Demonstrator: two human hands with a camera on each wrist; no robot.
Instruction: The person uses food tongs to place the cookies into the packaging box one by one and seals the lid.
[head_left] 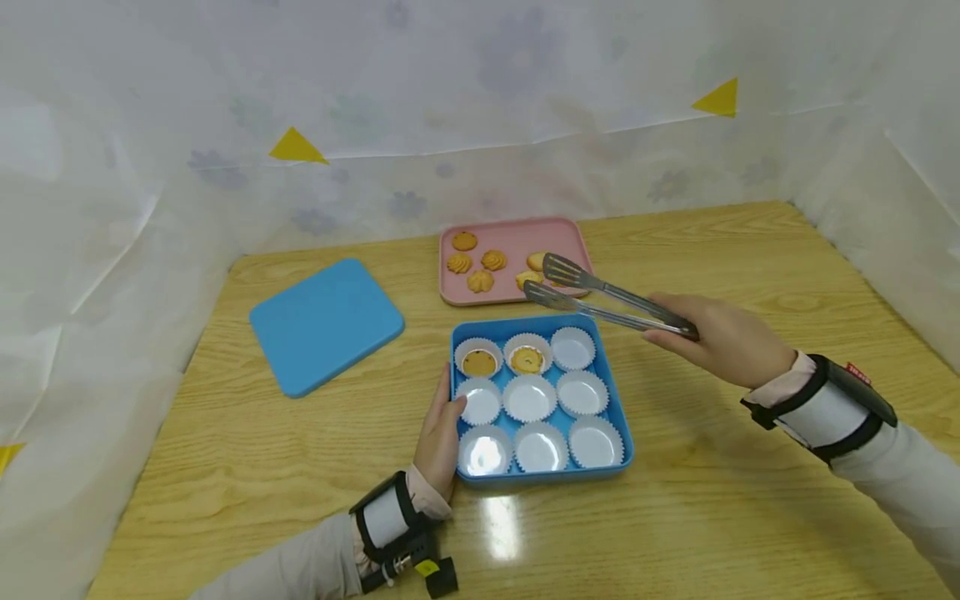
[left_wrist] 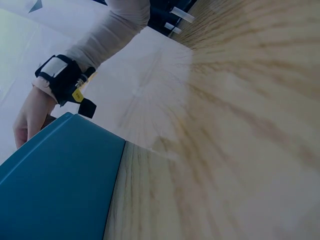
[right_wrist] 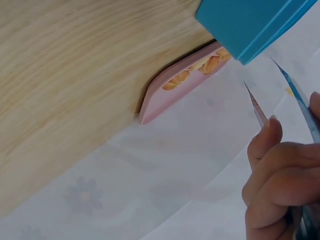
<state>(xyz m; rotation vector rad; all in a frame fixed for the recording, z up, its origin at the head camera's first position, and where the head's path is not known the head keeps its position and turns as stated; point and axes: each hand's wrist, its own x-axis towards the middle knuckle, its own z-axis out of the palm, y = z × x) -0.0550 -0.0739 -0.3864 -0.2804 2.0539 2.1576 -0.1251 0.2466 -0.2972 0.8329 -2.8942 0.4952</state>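
Observation:
My right hand grips metal tongs near their hinged end. Their slotted tips stand apart above the right front part of a pink tray with several cookies on it; some cookies there are partly hidden behind the tips. Between the tips I see nothing held. My left hand holds the left side of a blue box, thumb over the rim. Rows of white paper cups fill the box. Two back-row cups each contain a cookie. In the right wrist view the tongs are also spread.
A blue lid lies flat on the wooden table, left of the tray and box. Behind the tray a pale flowered sheet hangs as a wall, with yellow tape on it. Similar sheeting borders both sides.

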